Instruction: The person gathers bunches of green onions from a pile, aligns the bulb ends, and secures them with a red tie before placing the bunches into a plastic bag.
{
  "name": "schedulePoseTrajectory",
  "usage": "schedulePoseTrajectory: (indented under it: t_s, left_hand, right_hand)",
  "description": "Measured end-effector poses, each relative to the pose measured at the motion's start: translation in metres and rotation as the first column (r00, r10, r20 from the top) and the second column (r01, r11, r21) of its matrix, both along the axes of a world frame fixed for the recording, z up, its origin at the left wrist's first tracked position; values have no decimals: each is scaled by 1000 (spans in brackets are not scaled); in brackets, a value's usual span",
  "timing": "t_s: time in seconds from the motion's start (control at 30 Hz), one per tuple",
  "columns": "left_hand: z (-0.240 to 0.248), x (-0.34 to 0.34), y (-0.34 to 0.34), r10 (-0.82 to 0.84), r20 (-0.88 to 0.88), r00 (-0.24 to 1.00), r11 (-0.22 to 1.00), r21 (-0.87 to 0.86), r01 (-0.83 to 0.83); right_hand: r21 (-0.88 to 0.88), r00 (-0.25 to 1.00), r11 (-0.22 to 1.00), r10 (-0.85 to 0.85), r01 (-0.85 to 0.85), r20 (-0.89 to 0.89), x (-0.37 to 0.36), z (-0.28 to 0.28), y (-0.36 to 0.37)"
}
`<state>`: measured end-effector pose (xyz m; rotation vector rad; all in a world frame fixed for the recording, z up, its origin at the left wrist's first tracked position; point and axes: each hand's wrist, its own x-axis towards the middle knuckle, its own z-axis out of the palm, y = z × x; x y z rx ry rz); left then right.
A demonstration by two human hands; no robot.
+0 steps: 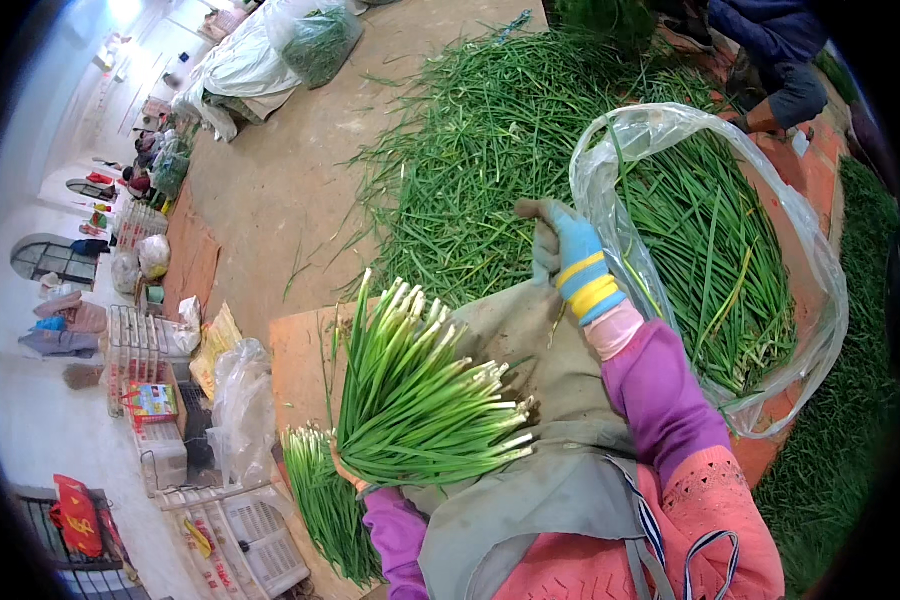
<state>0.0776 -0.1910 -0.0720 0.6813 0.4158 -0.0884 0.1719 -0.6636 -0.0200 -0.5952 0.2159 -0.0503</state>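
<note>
A thick bunch of green chives (400, 400) with white stem ends lies across my left forearm and lap, its white ends fanned toward the right. My left hand (348, 472) is closed around its leafy side, mostly covered by the leaves. In front of my apron (530, 440) is my right hand (562, 245), in a grey glove with blue and yellow bands. Its fingers are curled in; what they hold, if anything, is hidden. A thin yellowish strand (558, 322) shows just below it. More chives (320, 500) lie beside my left arm.
A big heap of loose green leaves (470, 180) covers the floor ahead. At my right stands an open clear plastic bag (820, 300) full of leaves. Another person (780, 60) crouches at far right. White plastic crates (250, 545) stand at left, near a clear bag (242, 410).
</note>
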Motion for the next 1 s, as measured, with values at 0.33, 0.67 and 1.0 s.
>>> schedulePoseTrajectory:
  t_s: [0.33, 0.67, 1.0]
  left_hand:
    - [-33, -10, 31, 64, 121, 991, 916, 388, -107]
    - [-16, -1, 31, -126, 40, 991, 977, -166, 131]
    - [-7, -4, 19, -110, 92, 990, 978, -169, 124]
  right_hand:
    - [-960, 924, 253, 382, -124, -19, -9, 26, 109]
    - [-349, 943, 919, 63, -183, -327, 7, 35, 38]
    - [-971, 948, 227, 318, -79, -2, 14, 48, 93]
